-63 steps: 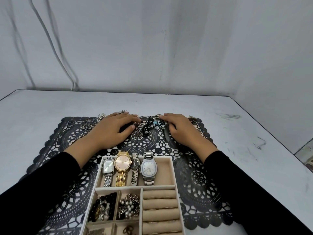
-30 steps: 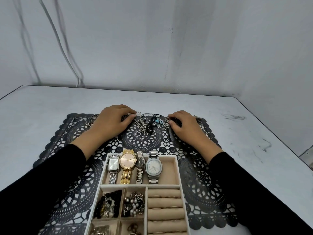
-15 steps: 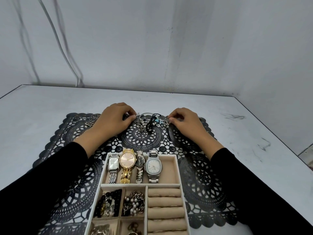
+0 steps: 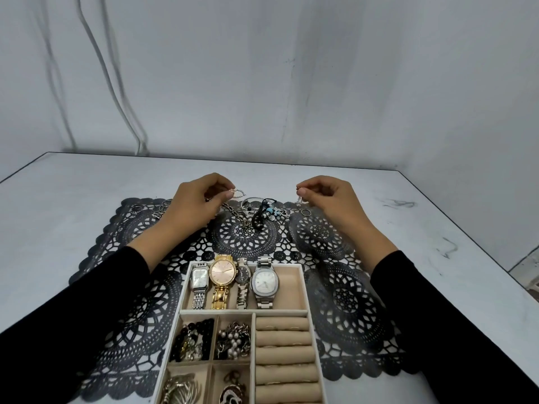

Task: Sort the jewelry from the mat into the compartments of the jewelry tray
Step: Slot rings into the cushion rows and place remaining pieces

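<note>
From my remote seat this reads as a plain indoor work corner, set up as a tabletop sorting station. A pale grey table [image 4: 73, 199] sits tight against smudged, painted walls [image 4: 291, 83] that meet behind its far right corner. Two thin cables [image 4: 110, 77] run down the far wall on the left and drop behind the table's far edge. Dark scuff marks [image 4: 396, 203] streak the tabletop on the right. A black lace-pattern mat [image 4: 350, 304] covers the middle of the table, and a beige-lined jewelry tray [image 4: 291, 290] lies on its near side.
</note>
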Motion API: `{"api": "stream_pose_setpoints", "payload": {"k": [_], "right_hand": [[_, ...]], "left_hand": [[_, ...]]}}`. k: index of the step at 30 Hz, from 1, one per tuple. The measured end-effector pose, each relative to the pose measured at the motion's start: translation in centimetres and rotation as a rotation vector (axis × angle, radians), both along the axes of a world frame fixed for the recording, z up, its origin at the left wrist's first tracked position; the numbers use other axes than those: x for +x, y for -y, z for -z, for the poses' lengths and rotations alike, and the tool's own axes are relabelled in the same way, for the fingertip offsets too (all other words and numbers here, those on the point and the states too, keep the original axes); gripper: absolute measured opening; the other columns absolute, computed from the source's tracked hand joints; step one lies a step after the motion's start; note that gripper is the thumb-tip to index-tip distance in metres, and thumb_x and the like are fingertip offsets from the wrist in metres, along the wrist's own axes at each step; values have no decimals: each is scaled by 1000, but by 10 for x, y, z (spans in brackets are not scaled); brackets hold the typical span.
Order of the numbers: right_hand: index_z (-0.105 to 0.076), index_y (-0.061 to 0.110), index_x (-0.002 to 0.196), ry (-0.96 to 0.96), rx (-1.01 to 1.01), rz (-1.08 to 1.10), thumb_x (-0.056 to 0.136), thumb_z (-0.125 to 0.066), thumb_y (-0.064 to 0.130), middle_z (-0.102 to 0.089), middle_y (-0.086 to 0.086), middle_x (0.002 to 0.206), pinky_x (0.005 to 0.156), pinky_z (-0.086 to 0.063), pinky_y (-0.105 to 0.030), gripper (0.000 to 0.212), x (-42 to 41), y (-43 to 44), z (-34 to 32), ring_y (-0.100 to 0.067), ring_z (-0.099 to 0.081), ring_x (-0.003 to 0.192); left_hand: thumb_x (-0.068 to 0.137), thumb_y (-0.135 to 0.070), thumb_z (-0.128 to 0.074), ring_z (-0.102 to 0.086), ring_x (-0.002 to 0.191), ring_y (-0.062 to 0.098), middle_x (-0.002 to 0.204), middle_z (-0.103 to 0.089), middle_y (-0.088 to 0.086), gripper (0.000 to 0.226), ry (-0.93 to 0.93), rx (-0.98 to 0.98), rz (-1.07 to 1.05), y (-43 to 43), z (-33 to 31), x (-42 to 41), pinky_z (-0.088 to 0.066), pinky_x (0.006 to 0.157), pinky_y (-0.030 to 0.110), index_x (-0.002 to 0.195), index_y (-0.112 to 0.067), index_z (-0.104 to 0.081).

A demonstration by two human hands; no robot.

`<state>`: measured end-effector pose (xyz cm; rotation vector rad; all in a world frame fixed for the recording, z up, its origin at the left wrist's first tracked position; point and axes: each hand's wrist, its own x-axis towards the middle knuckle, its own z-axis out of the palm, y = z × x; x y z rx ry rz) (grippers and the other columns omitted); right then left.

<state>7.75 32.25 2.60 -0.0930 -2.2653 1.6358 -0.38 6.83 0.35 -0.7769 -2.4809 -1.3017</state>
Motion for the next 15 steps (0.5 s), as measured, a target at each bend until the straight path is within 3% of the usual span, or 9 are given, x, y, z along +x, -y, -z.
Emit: {"api": "stream_pose_setpoints", "payload": {"k": [4, 8, 15], "right_hand": [[-69, 9, 91, -9, -71, -21, 84, -69, 5, -70, -19, 97, 73, -55, -21, 8, 10, 4, -9, -16, -65, 84], [-68, 9, 89, -25, -105, -49, 84, -68, 3, -70, -19, 98, 71, -54, -20, 8, 20, 12, -14, -15, -65, 84], [-70, 19, 84, -43, -96, -120, 83, -70, 8, -71, -3, 87, 72, -49, -20, 11, 45, 30, -18, -8, -63, 81]], "left_hand": [[89, -19, -71, -66, 78, -3, 90, -73, -8, 9, 44, 76, -7, 3, -7, 11, -49, 76, 10, 97, -22, -72], [89, -20, -71, -69, 86, 11, 90, -73, -5, 10, 99, 142, 25, 12, -13, 29, -53, 82, 22, 99, -22, -72], [88, -21, -72, -68, 85, 2, 87, -73, -13, 13, 105, 173, 33, 35, -22, 62, -50, 74, 12, 94, -32, -71]]}}
